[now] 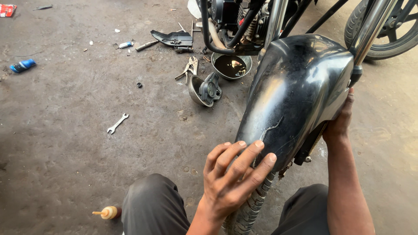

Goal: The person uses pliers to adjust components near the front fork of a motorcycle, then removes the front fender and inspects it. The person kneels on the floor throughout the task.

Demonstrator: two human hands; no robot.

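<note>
Left hand [233, 178] flat, fingers spread on black fender [296, 95] | right hand [342, 122] grips its far side | fender seated over tyre [250, 209] | spanner [117, 123] lies untouched on floor [65, 152]

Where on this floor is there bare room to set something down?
Bare concrete lies between the wrench and the left hand, and between the blue bottle and the glue bottle. It is crowded around the oil bowl, pliers and black cover by the engine.
</note>
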